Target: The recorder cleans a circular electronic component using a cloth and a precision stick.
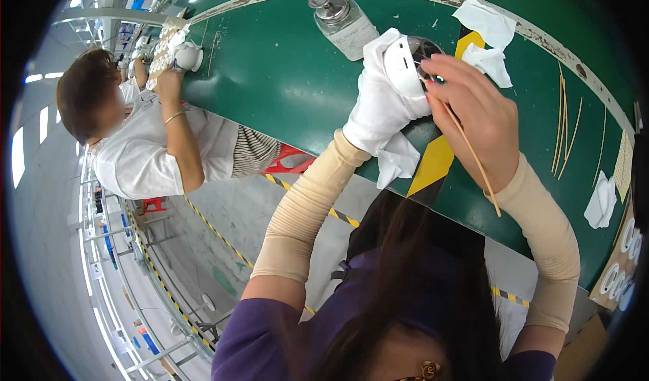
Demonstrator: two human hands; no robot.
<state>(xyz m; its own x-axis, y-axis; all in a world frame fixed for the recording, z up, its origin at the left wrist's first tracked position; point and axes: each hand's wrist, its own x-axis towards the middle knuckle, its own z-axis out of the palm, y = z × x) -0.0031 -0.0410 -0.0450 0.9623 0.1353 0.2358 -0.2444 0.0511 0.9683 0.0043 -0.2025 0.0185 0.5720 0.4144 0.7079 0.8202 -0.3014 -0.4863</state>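
My left hand [378, 100], in a white glove, grips a white rounded device [400, 70] with a dark glossy front, which looks like a small camera. The device is held up over the green table [284, 63]. Bare-fingered, my right hand [476, 114] pinches a thin wooden stick [477, 165] whose lower end slants toward the table's near edge. The fingertips of that hand are close against the device's dark front; the stick's upper end is hidden by them. A white cloth [397, 159] hangs below my gloved wrist.
A clear glass bottle [348, 33] with a metal top stands beyond my left hand. White cloths [488, 24] and several thin sticks [563, 128] lie to the right. Yellow-black tape [433, 168] crosses the table. A co-worker [149, 141] sits at left. White rings [612, 280] fill a tray at right.
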